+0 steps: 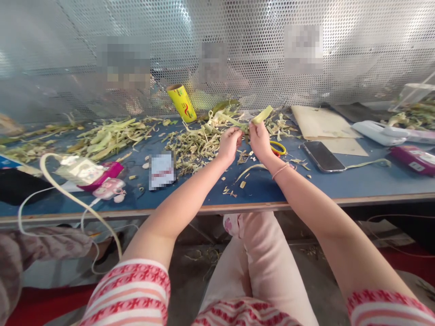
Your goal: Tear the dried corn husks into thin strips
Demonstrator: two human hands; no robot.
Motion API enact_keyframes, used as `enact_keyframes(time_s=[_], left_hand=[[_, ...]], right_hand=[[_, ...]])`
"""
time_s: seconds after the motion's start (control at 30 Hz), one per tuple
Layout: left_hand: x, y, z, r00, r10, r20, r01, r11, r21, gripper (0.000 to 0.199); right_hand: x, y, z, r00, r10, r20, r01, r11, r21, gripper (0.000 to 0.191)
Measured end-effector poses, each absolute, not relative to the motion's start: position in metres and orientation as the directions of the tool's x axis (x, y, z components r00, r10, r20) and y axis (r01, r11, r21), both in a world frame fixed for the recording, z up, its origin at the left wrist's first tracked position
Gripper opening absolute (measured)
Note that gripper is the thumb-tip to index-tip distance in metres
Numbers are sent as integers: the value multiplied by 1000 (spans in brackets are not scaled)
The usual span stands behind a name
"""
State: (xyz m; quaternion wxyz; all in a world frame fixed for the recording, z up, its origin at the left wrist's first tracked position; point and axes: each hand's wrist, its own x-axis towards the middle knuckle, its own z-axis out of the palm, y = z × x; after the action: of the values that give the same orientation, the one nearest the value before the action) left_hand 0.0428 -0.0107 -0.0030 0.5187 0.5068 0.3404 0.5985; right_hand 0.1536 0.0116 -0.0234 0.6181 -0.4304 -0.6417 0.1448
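Observation:
My left hand point(231, 145) and my right hand point(260, 141) are close together above the blue table. Both have their fingers closed on a pale green plant stalk point(263, 115), its wide flat end sticking up past my right hand. A thinner part runs left behind my left hand. Below and to the left of my hands spreads a heap of dried greenish plant scraps point(193, 145). Close by my right wrist lies a yellow loop point(279, 147) with a red part, perhaps a scissors handle; the rest of it is hidden.
A yellow cardboard tube point(182, 103) leans near the perforated metal panel point(251, 54). More leaves point(112, 136) lie left. Phones point(322, 156) point(162, 170) flank my arms. Tan paper sheets point(326, 122) are at right, and a cable point(81, 203) hangs over the left edge.

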Motion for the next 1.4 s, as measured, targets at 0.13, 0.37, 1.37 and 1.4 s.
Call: enact_keyframes(time_s=[0.13,0.37,1.37,1.4], left_hand=[[41,-10,-4,43,969,242,-265,-223,938,30],[42,-14,-1,63,960,273,-295,-243,924,26],[28,-10,8,380,921,82,-372,70,926,29],[27,-10,9,385,920,68,-374,88,923,30]], right_hand=[[152,10,-22,124,740,661,359,587,-726,26],[155,12,-21,125,695,708,390,621,-680,31],[177,8,-8,-56,777,626,514,561,-650,15],[176,9,-9,-48,785,618,484,559,-673,13]])
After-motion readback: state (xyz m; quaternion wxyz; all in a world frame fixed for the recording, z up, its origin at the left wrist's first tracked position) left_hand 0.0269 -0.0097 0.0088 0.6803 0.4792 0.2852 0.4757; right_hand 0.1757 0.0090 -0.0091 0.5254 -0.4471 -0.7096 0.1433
